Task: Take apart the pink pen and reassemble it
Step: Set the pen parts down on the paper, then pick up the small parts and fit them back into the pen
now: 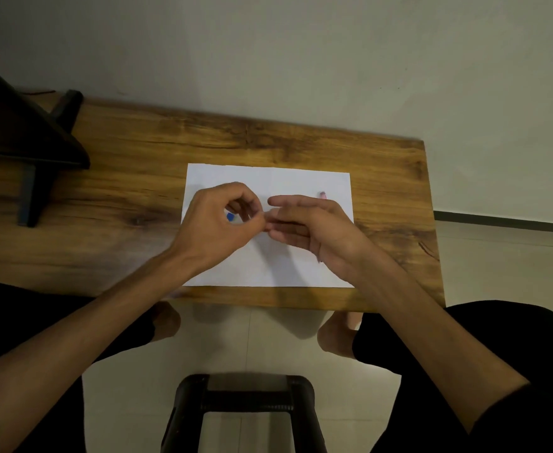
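A pink pen [323,195] lies on the white paper [268,178] on the right. Only its far end and a bit of its near tip show past my right hand [311,228], which hovers over it. That hand's fingers stretch left, loosely together. My left hand [218,223] is curled above the paper's left half, thumb and fingertips pinched. The fingertips of both hands meet over the paper's middle. Whatever lies between them is hidden. A small blue piece [230,216] shows through the curl of my left hand.
The paper lies on a wooden table [138,152] against a pale wall. A dark stand [30,148] sits on the table's left end. Below the near edge are my knees, tiled floor and a black stool [245,393].
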